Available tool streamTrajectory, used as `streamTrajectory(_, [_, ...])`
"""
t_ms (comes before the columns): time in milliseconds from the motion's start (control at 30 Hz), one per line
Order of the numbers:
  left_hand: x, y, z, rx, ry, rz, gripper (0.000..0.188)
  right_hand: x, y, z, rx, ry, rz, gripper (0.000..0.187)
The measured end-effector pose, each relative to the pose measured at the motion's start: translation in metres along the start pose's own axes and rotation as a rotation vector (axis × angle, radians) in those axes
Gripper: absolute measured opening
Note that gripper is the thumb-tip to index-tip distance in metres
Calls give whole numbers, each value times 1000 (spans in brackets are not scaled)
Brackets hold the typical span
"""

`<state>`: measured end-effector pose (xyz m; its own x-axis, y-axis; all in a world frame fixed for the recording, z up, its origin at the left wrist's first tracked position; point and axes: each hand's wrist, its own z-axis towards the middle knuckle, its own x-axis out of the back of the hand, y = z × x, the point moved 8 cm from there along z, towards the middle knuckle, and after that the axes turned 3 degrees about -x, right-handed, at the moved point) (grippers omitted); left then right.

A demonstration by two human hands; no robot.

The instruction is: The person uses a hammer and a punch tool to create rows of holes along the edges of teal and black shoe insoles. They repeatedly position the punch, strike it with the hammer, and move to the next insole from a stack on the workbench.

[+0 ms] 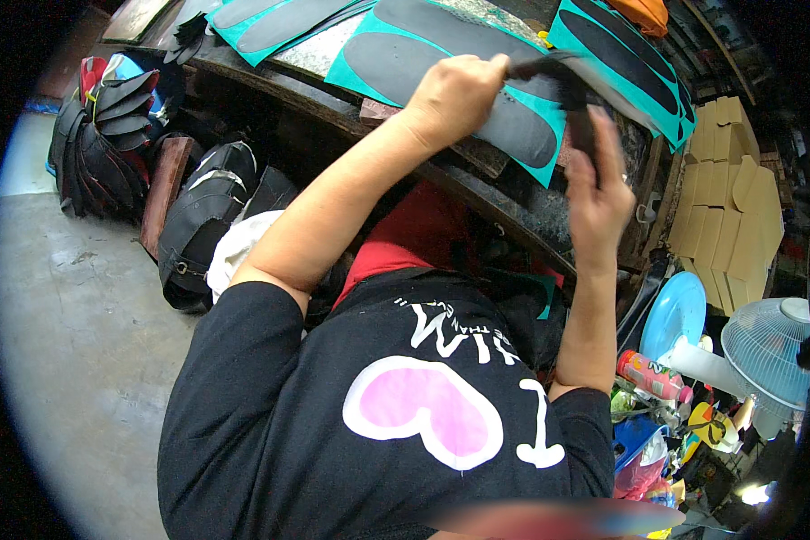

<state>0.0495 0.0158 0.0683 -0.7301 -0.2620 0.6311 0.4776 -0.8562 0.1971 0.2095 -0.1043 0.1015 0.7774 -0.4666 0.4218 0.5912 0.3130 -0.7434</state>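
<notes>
My left hand (454,101) is closed in a fist at the workbench's near edge, gripping one end of a curved black strap piece (549,65), which looks like a shoe upper. The strap arches across to the right and bends down, its far part smeared by motion. Beside that lower end is my right hand (598,193), raised with thumb and fingers pointing up, also blurred. Whether its fingers pinch the strap is unclear. Beneath the strap, grey sole-shaped pieces (513,126) lie on a teal sheet (540,171).
More teal sheets with dark soles (621,54) cover the workbench (288,99). Bundled black shoe uppers (108,135) and a black bag-like item (207,225) stand at left. Cardboard boxes (724,198), a blue round lid (675,315), a fan (769,346) and a pink bottle (652,376) crowd the right.
</notes>
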Motion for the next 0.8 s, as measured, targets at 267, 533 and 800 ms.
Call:
streamTrajectory(267, [-13,-54,-21,589,49,-604,16,26,26,-9,-293,-17,118,44])
streamTrajectory(533, [-8,9,-1,52,-58,-45,17,3,9,-9,-142,-40,32,46])
streamTrajectory(800, [-13,-37,-16,501,46,-560,15,37,8,-12,-224,32,52,45])
